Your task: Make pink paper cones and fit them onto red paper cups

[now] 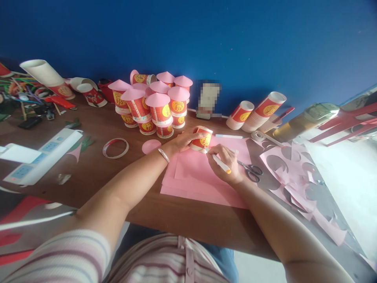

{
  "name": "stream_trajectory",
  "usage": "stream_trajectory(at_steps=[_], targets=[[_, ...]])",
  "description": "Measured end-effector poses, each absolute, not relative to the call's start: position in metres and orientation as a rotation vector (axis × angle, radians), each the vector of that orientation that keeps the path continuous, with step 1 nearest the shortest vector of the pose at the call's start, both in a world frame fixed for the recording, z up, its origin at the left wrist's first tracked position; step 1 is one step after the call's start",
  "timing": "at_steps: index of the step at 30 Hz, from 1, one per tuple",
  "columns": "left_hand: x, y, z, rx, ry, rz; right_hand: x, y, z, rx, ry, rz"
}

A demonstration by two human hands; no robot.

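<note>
A red and gold paper cup (205,140) stands on pink paper sheets (194,173), rim down as far as I can see. My left hand (186,140) is closed around its left side. In my right hand (225,161) is a white pen (219,163) with an orange end, its tip at the paper by the cup's lower edge. Black-handled scissors (251,169) lie just right of that hand, partly hidden by it. A cut pink paper circle (151,146) rests left of the sheets.
Several stacked cups with pink cone tops (159,100) stand at the back. More cup stacks (265,110) lean at the right, near a bottle (306,120). Pink scraps (294,173) cover the right side. A tape ring (116,148) and a power strip (44,157) lie left.
</note>
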State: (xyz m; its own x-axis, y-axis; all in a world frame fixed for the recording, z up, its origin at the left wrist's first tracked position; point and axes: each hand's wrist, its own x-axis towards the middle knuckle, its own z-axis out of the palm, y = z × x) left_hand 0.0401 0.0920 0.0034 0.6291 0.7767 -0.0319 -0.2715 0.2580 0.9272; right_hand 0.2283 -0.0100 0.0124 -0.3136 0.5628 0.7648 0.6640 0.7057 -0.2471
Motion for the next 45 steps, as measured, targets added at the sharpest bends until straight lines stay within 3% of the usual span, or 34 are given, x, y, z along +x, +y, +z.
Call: stream_trajectory(at_steps=[45], targets=[[0.0413,0.0956,0.0004,1.098,0.548,0.758,0.2281,-0.012,0.0121,-0.897,-1.984,-0.072]])
